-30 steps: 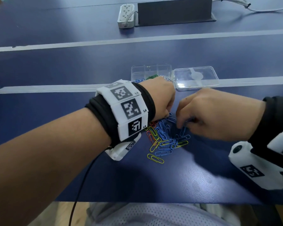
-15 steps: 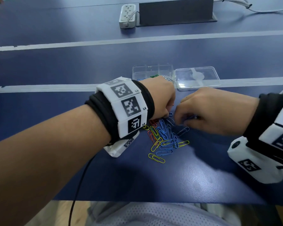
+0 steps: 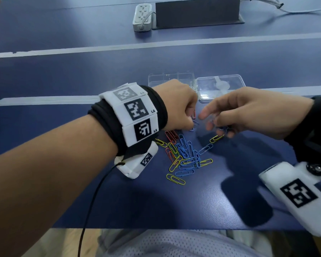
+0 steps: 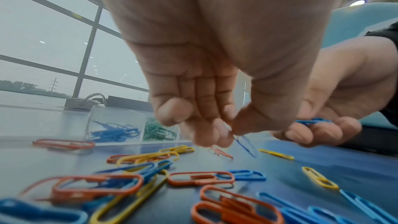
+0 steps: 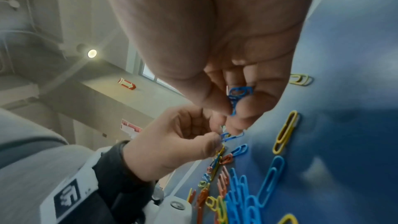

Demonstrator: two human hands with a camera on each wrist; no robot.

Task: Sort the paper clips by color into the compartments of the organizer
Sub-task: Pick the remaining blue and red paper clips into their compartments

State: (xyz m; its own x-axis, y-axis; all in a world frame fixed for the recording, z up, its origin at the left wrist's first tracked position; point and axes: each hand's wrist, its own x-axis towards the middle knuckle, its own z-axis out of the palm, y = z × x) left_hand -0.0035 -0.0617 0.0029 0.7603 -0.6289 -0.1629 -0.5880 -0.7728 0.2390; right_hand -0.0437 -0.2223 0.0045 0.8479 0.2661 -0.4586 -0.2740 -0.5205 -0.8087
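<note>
Loose plastic-coated wire paper clips (image 3: 183, 154), in blue, yellow and orange-red, lie in an overlapping pile on the dark blue table (image 3: 174, 204), toward its near edge, some tangled together, a few yellow and blue ones scattered singly to the right.

The person's left hand (image 3: 176, 104) is held over the far side of the pile, thumb and fingertips pinching a single blue paper clip (image 4: 245, 144) that hangs downward. The right hand (image 3: 248, 112), just beside it, has its lower fingers curled round a small bunch of blue clips (image 5: 237, 96); its upper fingers are extended toward the left hand.

A clear plastic compartmented organizer box (image 3: 171, 79) stands beyond the hands, further toward the far edge of the table. Its hinged transparent lid (image 3: 220, 88) lies open flat to the right. In the left wrist view, one compartment holds blue clips (image 4: 114, 132) and the adjoining one green clips (image 4: 157, 130). The contents of the remaining compartments cannot be made out.
</note>
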